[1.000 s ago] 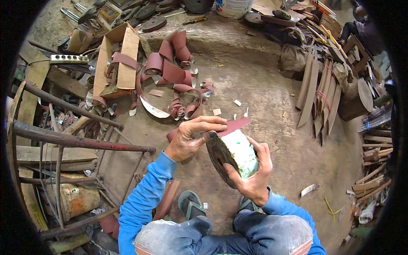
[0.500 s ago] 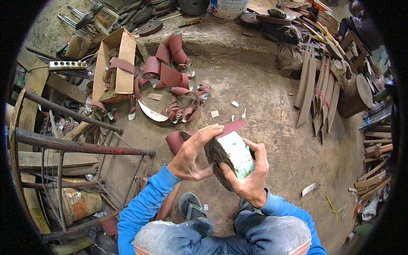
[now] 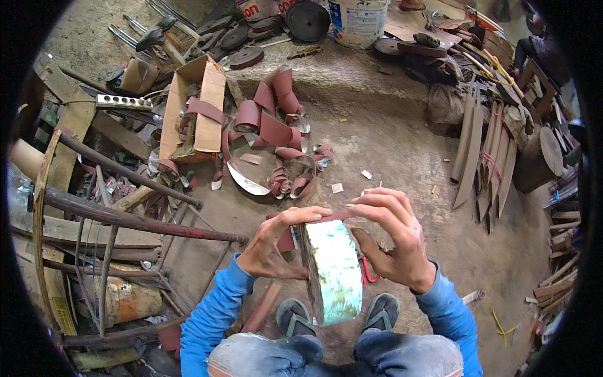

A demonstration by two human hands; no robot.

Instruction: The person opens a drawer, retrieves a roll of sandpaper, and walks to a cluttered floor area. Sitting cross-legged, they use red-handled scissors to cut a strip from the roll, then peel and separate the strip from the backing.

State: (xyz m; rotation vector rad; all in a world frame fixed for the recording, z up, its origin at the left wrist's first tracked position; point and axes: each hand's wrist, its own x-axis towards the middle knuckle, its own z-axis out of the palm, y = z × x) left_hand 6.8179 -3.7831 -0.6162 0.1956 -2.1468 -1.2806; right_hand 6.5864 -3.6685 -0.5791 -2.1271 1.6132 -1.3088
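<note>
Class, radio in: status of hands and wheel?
Left hand and right hand both grip the wheel, pressing a red strip on its rim. Nothing in the way.

Soft, even daylight, faint shadows; sharp centre, strong fisheye bending and black vignette at edges.

Both hands, left hand (image 3: 271, 246) and right hand (image 3: 394, 242), grip a thick wheel (image 3: 333, 270) (pale greenish rim) at frame centre. A reddish strip (image 3: 326, 217) lies across its top under the fingertips.

I see an open brown cardboard box (image 3: 196, 110) lying left of the middle on the floor. A white bucket (image 3: 358, 22) with a blue label stands at the top edge. A yellow label (image 3: 61, 312) sits on a container at lower left.
</note>
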